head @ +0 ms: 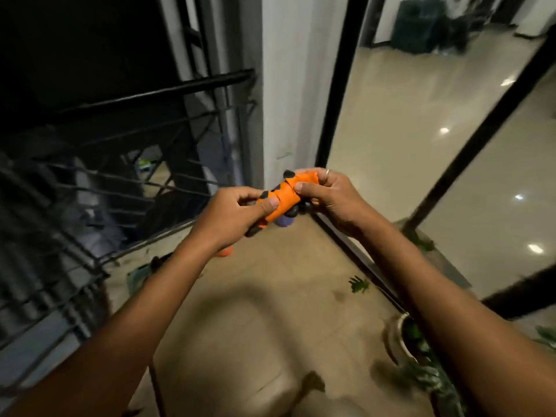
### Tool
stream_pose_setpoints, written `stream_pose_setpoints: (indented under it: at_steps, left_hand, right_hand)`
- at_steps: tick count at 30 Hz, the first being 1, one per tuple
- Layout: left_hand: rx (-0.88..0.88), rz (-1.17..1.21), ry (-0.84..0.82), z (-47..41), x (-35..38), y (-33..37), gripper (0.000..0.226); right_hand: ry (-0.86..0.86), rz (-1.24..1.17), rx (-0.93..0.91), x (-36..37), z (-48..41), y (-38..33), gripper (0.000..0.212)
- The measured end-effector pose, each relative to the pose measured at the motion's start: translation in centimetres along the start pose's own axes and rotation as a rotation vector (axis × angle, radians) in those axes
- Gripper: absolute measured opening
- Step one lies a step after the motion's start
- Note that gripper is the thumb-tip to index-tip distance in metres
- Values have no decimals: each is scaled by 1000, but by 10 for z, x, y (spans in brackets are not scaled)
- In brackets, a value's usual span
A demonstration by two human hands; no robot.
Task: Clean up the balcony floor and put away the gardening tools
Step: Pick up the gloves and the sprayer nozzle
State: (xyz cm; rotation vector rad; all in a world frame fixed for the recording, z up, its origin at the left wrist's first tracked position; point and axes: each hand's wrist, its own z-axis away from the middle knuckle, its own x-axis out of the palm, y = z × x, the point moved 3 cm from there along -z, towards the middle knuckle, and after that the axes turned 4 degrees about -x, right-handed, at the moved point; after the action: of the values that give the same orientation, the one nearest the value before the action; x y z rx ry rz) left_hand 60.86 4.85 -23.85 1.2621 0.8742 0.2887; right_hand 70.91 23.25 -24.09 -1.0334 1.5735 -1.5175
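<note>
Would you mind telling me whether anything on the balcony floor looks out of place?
Yes: green leaf scraps lie loose on the balcony floor beside the sliding-door track, with a brownish clump nearer the camera. Both look like plant litter, not swept up.

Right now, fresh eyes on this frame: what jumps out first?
The bright orange-and-black bundle, likely rolled gloves, is held mid-frame: the left hand pinches its lower end and the right hand grips its upper end. Below it, green leaf scraps lie on the tan balcony floor near the door track, with a potted plant at lower right. A dark metal railing fills the left side.
</note>
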Motion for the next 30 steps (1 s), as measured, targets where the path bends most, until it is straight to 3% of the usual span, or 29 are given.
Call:
stream_pose_setpoints:
  at_steps: [2, 7, 9, 12, 16, 17, 19, 22, 25, 30]
  left_hand:
    - [-61, -54, 6, -9, -27, -25, 47]
    - [-150, -82, 10, -41, -93, -64, 67]
    - [-199, -106, 0, -59, -113, -79, 71]
    - [-251, -85, 84, -79, -145, -96, 65]
    - [-375, -49, 219, -93, -186, -125, 28]
    - [-428, -37, 246, -92, -194, -134, 19]
    - [-522, 19, 325, -90, -213, -154, 25]
    - [-595, 93, 422, -89, -242, -189, 35]
    - [-661, 174, 501, -91, -278, -239, 23]
    - [-869, 418, 599, -119, -320, -343, 4]
  right_hand:
    - [-105, 18, 16, 29, -33, 13, 20]
    - [-358, 39, 62, 103, -130, 53, 30]
    - [-477, 75, 53, 127, -167, 65, 22]
    - [-646, 90, 26, 163, -216, 77, 17]
    - [-863, 102, 55, 221, -272, 93, 23]
    - [-886, 90, 79, 236, -280, 97, 19]
    - [-916, 53, 150, 272, -298, 109, 14]
    - [-960, 14, 221, 325, -319, 135, 46]
    - [-964, -18, 303, 382, -341, 172, 47]
    - [-782, 8, 513, 462, -377, 262, 41]
